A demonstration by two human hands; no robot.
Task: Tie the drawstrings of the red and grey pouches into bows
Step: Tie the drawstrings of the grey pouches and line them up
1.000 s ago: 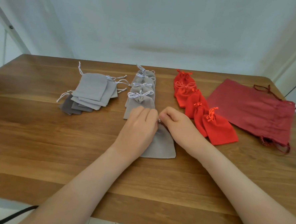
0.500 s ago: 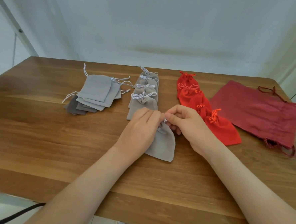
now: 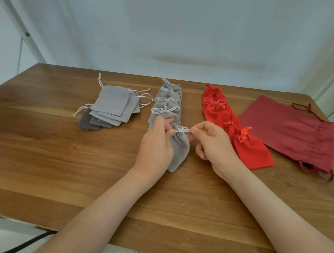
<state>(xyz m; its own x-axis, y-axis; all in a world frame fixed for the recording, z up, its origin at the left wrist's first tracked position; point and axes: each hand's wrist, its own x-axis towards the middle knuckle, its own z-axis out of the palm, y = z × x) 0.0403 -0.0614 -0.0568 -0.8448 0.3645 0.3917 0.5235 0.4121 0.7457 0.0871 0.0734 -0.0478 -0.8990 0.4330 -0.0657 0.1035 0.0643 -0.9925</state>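
Observation:
A grey pouch [image 3: 179, 152] hangs between my hands, its gathered neck crossed by a white drawstring bow [image 3: 182, 129]. My left hand [image 3: 157, 145] pinches the left loop of the drawstring and my right hand [image 3: 210, 142] pinches the right loop, pulling them apart. Behind lies a row of grey pouches with tied bows [image 3: 167, 105]. To the right lies a row of red pouches with tied bows [image 3: 221, 114]; the nearest red pouch [image 3: 252, 151] sits beside my right hand. At the left is a stack of flat grey pouches [image 3: 112, 105] with loose strings.
A large dark red drawstring bag [image 3: 291, 132] lies flat at the right of the wooden table [image 3: 43, 148]. A white wall stands behind the table. A black cable [image 3: 28, 241] hangs below the front edge.
The grey pouch rose off the table, hanging from its string. My hands have drawn apart, and a small bow now shows at the pouch's neck.

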